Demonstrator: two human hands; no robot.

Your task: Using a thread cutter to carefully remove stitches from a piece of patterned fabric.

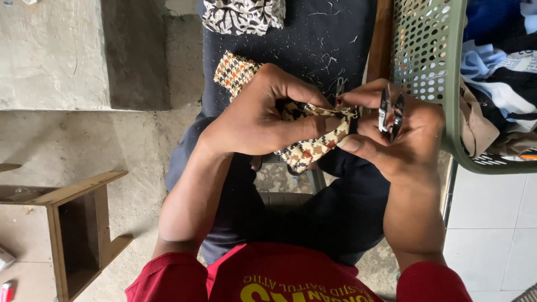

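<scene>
Both hands pinched a small houndstooth fabric piece (305, 146) above the person's lap: the left hand (263, 114) clamped its upper edge, while the right hand (400, 134) gripped its right end and also held metal thread snips (390, 112). Right of the fabric stood a green laundry basket (430, 61).

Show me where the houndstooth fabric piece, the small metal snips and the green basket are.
houndstooth fabric piece (235, 72), head view, on its upper corner above the left hand.
small metal snips (390, 112), head view, on the blades in the right hand.
green basket (425, 50), head view, on its perforated wall.
</scene>
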